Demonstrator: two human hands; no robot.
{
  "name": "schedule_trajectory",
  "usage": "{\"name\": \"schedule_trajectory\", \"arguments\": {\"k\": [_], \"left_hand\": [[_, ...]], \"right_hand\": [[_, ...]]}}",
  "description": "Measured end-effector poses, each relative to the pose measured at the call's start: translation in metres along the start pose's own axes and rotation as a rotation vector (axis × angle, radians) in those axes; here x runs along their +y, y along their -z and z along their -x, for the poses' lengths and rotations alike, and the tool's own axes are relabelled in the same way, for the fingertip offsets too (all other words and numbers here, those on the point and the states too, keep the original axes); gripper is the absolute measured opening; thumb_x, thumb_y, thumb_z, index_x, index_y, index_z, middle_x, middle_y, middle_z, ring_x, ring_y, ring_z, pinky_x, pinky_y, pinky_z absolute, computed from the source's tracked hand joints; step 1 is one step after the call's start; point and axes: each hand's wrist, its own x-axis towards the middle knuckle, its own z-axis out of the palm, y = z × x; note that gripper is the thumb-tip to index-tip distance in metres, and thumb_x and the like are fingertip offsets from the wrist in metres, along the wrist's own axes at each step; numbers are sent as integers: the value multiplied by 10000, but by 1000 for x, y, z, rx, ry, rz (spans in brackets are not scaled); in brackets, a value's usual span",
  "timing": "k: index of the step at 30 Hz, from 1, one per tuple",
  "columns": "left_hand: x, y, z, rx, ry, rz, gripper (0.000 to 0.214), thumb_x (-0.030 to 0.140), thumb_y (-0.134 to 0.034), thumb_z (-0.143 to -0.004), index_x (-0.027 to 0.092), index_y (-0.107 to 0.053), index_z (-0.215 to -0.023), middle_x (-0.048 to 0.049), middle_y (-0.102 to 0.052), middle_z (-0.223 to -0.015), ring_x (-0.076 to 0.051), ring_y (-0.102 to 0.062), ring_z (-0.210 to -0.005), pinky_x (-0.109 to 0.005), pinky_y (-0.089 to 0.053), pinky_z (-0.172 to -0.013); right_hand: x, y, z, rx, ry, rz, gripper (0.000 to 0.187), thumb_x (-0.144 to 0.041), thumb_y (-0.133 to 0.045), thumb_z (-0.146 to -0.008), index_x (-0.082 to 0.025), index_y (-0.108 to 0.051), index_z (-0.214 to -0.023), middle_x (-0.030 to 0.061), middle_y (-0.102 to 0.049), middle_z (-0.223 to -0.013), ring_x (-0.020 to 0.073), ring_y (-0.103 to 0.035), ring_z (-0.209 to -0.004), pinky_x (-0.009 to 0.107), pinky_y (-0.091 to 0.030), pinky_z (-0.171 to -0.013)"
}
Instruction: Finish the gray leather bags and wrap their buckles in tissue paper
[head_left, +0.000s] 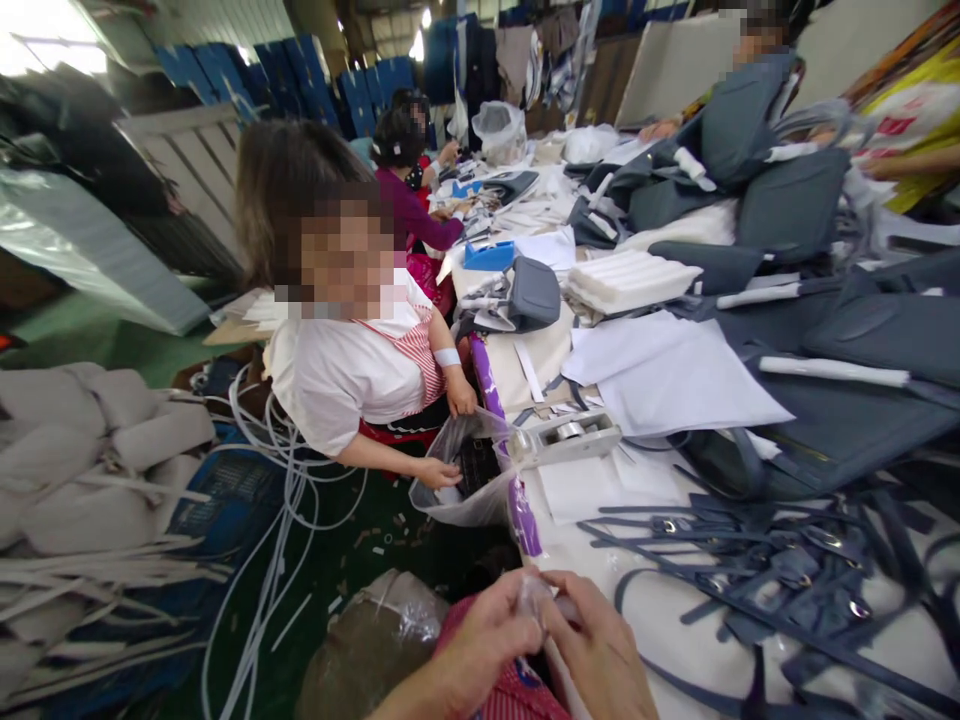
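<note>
Left hand and right hand — fingers clenched — pinch a clear bag (contents hidden).

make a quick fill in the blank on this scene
1. The left hand and right hand pinch a scrap of ____ plastic.
2. The co-worker wears a ____ shirt.
3. Both of the co-worker's ____ are in the bag.
Missing: clear; white; hands.
</note>
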Motion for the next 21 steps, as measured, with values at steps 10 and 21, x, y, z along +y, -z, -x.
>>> {"name": "schedule_trajectory", "arguments": {"k": [10,21], "left_hand": [[17,44,1,-37,181,108,729,712,-496,-805,164,-561,-1281,-165,-557,-1272,-266,-636,-1005,-415,-460,-890],[13,14,21,316,-306,-759,599,323,-649,-843,305,-446,-1406,-104,-258,-1544,-352,-317,-1385,-520,-256,-1131]], "right_hand": [[-31,-2,-13,-136,-405,-353,212,-377,-705,-595,-230,-596,-702,-72,-534,-440,92,-410,-368,196,-260,-346],[-22,-11,-16,-174,-526,-538,307,-433,-698,-628,-180,-588,-764,-44,-572,-451,61,-368,-351,152,-187,-339]]}}
